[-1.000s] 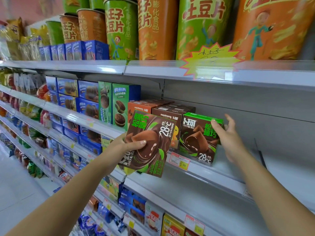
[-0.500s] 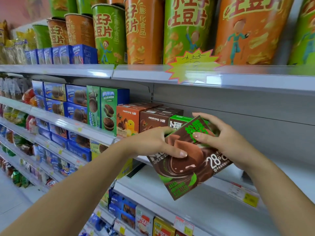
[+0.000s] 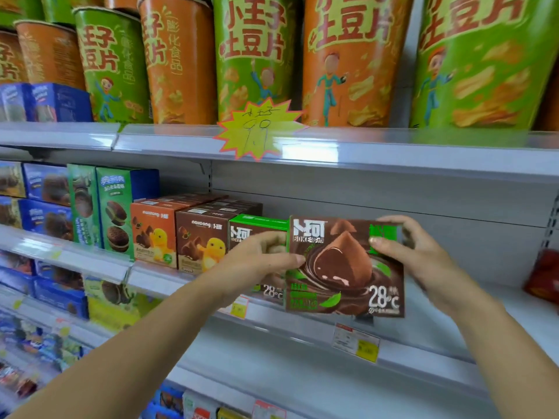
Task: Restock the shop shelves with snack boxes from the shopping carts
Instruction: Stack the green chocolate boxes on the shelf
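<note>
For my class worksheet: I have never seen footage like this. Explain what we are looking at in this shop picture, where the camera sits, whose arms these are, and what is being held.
There is no machine here. A person wears one wide-angle camera on the head, looking forward and down, so the two bare arms reaching in are that person's own. The left hand and the right hand each grip a side of one brown-and-green chocolate box, upright with its face towards us, at the front of the middle shelf. To its left on that shelf stand a matching green-topped box, a brown duck box and an orange duck box. The shelf above carries tall crisp tubs, with a yellow star price tag on its edge.
</note>
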Motion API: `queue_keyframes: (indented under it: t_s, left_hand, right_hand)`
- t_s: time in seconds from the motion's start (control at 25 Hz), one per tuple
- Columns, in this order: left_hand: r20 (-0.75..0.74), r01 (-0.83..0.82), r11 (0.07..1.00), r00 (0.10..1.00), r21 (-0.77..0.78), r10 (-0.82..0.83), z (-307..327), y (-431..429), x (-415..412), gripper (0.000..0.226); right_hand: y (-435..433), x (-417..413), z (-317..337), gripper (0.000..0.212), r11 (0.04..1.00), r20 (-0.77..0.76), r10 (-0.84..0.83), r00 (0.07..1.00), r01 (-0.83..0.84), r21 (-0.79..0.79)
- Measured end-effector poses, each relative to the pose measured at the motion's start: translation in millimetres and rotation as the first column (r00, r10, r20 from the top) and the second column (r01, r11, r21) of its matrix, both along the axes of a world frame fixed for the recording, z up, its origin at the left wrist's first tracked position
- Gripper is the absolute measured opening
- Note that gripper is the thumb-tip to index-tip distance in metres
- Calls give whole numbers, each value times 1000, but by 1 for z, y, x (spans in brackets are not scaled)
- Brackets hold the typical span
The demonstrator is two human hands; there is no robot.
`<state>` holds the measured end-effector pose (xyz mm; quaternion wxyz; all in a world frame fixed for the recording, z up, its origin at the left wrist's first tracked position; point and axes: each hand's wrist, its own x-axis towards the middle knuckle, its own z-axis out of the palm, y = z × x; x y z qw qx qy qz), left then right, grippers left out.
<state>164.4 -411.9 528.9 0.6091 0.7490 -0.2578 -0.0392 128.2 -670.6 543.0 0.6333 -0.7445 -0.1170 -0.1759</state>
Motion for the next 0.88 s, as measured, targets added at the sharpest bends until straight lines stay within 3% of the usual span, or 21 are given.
queue_keyframes:
  t_s: [0.04, 0.12, 0.24, 0.32, 0.4, 0.52, 0.6, 0.72, 0.8, 0.88]
  left_hand:
    - [59, -6, 999, 998, 50, 3, 8, -5, 0, 26]
    - [160, 5, 991, 987, 130, -26, 26, -15, -2, 30]
    - [299, 14, 985, 952, 170, -65, 47, -27, -1, 38]
    - [490, -194, 944, 871, 267, 40, 53, -16, 13, 41]
    - [628, -461, 792, 767, 400, 130, 51, 7, 31, 45]
    - [635, -548, 592, 769, 591, 78, 33, 37, 50, 46]
    - [621, -536, 561, 782, 630, 51, 21, 44, 57, 47]
    - [643, -558, 565, 764, 608, 63, 15, 50, 62, 46]
    - [661, -585, 585, 743, 562, 108, 14, 51, 65, 44]
    - [693, -625, 593, 705, 507, 151, 14, 48, 70, 49]
  right_hand:
    - [-12, -2, 8, 55, 973, 1, -54, 999, 53, -223]
    - [-22, -5, 24, 60, 831, -36, -79, 996, 46, -555]
    - [-18, -2, 41, 59, 744, -99, -41, 994, -36, -668]
    - [-17, 13, 41, 57, 743, -9, -124, 992, 86, -664]
    - [-14, 37, 31, 59, 739, 116, -254, 960, 270, -617]
    - [7, 81, 8, 59, 862, 98, -336, 937, 348, -369]
    - [17, 111, -8, 57, 916, -15, -366, 930, 357, -184]
    - [16, 152, -28, 60, 966, -213, -239, 947, 255, 48]
    - [17, 168, -33, 64, 980, -300, -138, 944, 174, 98]
    - [19, 175, -30, 58, 980, -281, -121, 952, 159, 118]
